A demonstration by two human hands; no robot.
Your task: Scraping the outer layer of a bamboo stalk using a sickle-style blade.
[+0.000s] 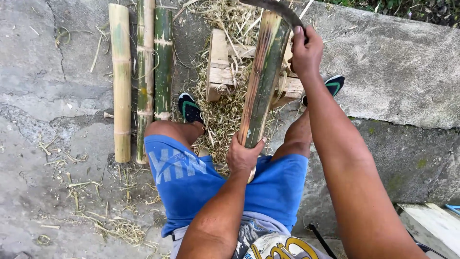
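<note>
I sit with a length of green-brown bamboo [262, 81] slanting up between my knees. My left hand [243, 156] grips its near end, just above my blue shorts. My right hand [305, 50] is closed on the handle of a dark curved blade [278, 7], whose edge rests across the bamboo's far end. That far end leans over a small wooden block [219, 64] surrounded by pale shavings [225, 112].
Three more bamboo poles [143, 76] lie side by side on the cracked concrete ground at the left. My feet in dark sandals [189, 107] flank the block. A raised concrete ledge [397, 72] runs along the right, and a pale board [433, 225] lies at the lower right.
</note>
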